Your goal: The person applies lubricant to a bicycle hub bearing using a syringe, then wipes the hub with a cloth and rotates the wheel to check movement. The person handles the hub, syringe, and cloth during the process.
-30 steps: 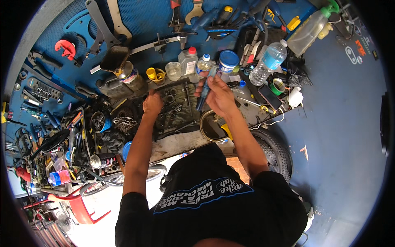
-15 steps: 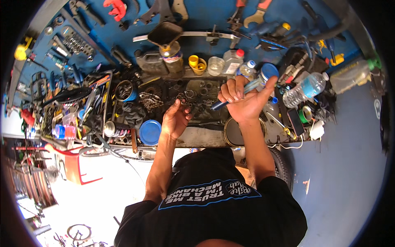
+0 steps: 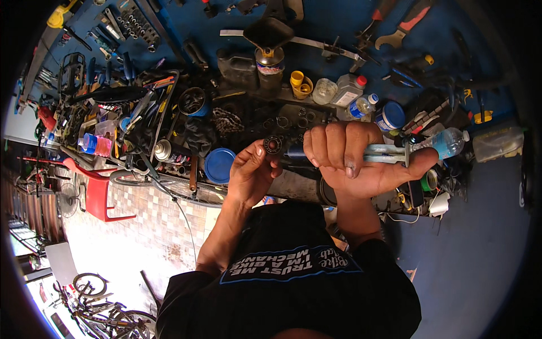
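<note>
My left hand (image 3: 247, 172) pinches a small round ball bearing (image 3: 278, 148) between thumb and fingers, its face turned up. Close on its right, my right hand (image 3: 347, 152) is wrapped round a long tool (image 3: 388, 151). A dark blue end of this tool points toward the bearing, and grey metal with a crosspiece shows by my thumb. My fist covers its middle, so its exact kind is unclear. The bearing and the tool look apart. Behind both hands, several small metal rings (image 3: 282, 121) and a heaped chain (image 3: 227, 120) lie on the dark work surface.
A blue lid (image 3: 219, 165), a spray can (image 3: 164, 150) and a bucket of parts (image 3: 193, 102) stand left of my hands. Bottles, including a clear plastic one (image 3: 449, 142), crowd the right. Tools hang on the blue wall behind. A red chair (image 3: 99, 192) stands at lower left.
My right hand has come up nearer the camera and turned, with the tool still gripped. My left hand has shifted right and now shows the bearing plainly. The whole view has swung.
</note>
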The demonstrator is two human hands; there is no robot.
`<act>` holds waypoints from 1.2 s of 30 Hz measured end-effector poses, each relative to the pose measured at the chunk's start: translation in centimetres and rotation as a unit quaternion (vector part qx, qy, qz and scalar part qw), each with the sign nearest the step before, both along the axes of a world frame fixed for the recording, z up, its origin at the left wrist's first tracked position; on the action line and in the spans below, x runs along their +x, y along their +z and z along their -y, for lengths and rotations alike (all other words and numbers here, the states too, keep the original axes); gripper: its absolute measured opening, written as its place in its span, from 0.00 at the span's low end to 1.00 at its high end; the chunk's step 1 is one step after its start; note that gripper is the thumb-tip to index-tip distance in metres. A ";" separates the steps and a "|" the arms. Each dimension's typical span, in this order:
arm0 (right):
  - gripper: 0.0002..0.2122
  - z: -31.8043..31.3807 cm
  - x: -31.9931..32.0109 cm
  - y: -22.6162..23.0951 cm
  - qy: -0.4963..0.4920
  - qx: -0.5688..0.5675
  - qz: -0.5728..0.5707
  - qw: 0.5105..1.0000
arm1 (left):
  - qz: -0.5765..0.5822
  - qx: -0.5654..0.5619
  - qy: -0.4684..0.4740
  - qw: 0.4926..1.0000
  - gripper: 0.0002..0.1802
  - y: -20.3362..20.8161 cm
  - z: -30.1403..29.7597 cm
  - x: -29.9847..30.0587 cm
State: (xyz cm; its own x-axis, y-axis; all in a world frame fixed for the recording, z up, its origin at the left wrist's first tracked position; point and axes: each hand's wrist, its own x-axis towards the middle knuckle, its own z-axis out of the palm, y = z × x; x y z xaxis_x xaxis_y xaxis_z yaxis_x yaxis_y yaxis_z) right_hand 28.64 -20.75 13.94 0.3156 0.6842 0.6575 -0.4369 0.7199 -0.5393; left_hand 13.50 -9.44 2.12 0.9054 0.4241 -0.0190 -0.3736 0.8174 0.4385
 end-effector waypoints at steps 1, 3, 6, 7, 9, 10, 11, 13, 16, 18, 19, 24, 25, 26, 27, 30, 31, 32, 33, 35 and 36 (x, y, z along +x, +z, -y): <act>0.49 0.0 -0.1 0.1 -0.002 0.002 0.007 1.000 | -0.001 0.007 0.006 1.000 0.12 0.2 0.1 0.0; 0.47 -0.1 -0.4 0.2 0.000 -0.009 0.002 1.000 | -0.004 0.020 0.016 1.000 0.12 0.6 0.3 -0.1; 0.44 -0.3 -0.7 0.0 -0.004 -0.028 0.010 1.000 | -0.005 0.007 0.026 1.000 0.13 1.2 0.7 -0.1; 0.44 -0.5 -0.8 -0.2 -0.008 -0.027 0.009 1.000 | -0.004 0.008 0.027 1.000 0.13 1.4 0.7 -0.1; 0.43 -0.7 -0.8 -0.5 -0.015 -0.026 0.008 1.000 | -0.003 0.012 0.028 1.000 0.13 1.7 0.8 -0.2; 0.43 -0.8 -0.7 -0.6 -0.017 -0.025 0.007 1.000 | -0.003 0.014 0.029 0.999 0.13 1.8 0.8 -0.2; 0.42 -0.9 -0.7 -0.7 -0.020 -0.024 0.007 0.999 | -0.002 0.016 0.030 0.999 0.14 1.9 0.7 -0.1; 0.42 -0.9 -0.7 -0.5 -0.016 -0.025 0.006 1.000 | -0.005 0.018 0.032 0.999 0.14 2.0 0.7 -0.2; 0.44 -0.9 -0.7 -0.6 -0.015 -0.019 -0.007 1.000 | -0.013 0.020 0.034 0.999 0.14 2.1 0.8 -0.2; 0.44 -0.9 -0.7 -0.5 -0.015 -0.022 -0.008 1.000 | -0.017 0.019 0.034 0.999 0.14 2.3 0.8 -0.1; 0.43 -0.8 -0.7 -0.4 -0.015 -0.028 -0.003 0.999 | -0.018 0.019 0.033 0.999 0.14 2.3 0.8 -0.1; 0.41 -0.6 -0.6 -0.1 -0.025 -0.044 0.012 0.999 | -0.021 0.018 0.033 0.999 0.15 2.4 0.9 0.2; 0.40 -0.5 -0.6 -0.1 -0.029 -0.048 0.015 0.998 | -0.023 0.019 0.032 0.999 0.15 2.5 0.9 0.2; 0.40 -0.5 -0.6 0.0 -0.033 -0.051 0.018 0.998 | -0.024 0.020 0.031 0.999 0.14 2.6 0.9 0.3; 0.41 -0.5 -0.6 0.0 -0.035 -0.044 0.021 0.998 | -0.025 0.020 0.030 0.999 0.14 2.6 0.9 0.3; 0.41 -0.6 -0.6 0.0 -0.041 -0.039 0.028 0.998 | -0.023 0.022 0.026 0.999 0.14 2.6 0.9 0.5; 0.40 -0.4 -0.6 0.0 -0.042 -0.047 0.029 0.998 | -0.023 0.022 0.025 0.999 0.14 2.6 0.9 0.5; 0.39 -0.3 -0.5 0.1 -0.044 -0.055 0.031 0.997 | -0.023 0.021 0.024 0.999 0.14 2.5 1.0 0.5; 0.39 -0.3 -0.4 0.1 -0.046 -0.056 0.032 0.997 | -0.022 0.022 0.023 0.999 0.14 2.5 0.9 0.5; 0.39 -0.3 -0.2 0.2 -0.049 -0.057 0.034 0.997 | -0.016 0.035 0.013 0.999 0.13 2.3 0.8 0.5; 0.39 -0.3 -0.1 0.2 -0.051 -0.057 0.035 0.996 | -0.014 0.042 0.007 0.999 0.12 2.2 0.7 0.5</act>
